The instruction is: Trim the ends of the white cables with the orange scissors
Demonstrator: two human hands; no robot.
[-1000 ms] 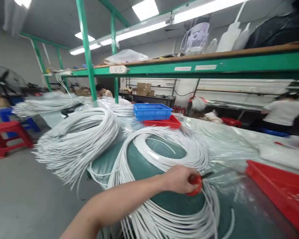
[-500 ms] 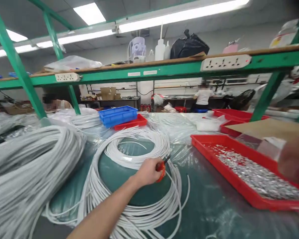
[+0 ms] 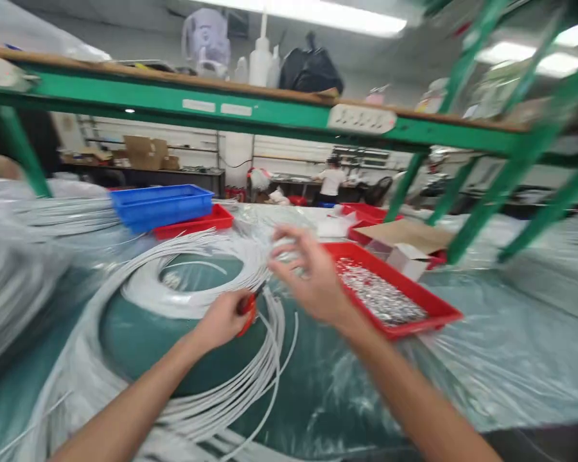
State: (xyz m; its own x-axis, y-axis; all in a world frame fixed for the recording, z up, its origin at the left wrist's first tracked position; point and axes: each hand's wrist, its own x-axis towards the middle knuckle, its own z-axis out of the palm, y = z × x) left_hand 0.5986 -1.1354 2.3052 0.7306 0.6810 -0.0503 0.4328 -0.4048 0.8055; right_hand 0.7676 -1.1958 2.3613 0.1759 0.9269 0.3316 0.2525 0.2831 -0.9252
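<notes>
Our left hand (image 3: 223, 318) grips one pair of orange-handled scissors (image 3: 248, 319) over the white cables (image 3: 168, 300), long axis slanting, tip toward one o'clock; the fingers of our right hand (image 3: 315, 279) are spread. One parts-filled red tray (image 3: 440, 313) lies toward three o'clock, one blue tray (image 3: 166, 208) toward eleven.

Over my feed, a knotted black plastic bag (image 3: 311, 69) sat beside white plastic bottles (image 3: 259, 64) on a green-edged shelf (image 3: 289, 117).

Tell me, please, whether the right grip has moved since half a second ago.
Yes: judged against the red tray of silvery bits, the right grip has moved leftward, from its right side to its left edge.
</notes>
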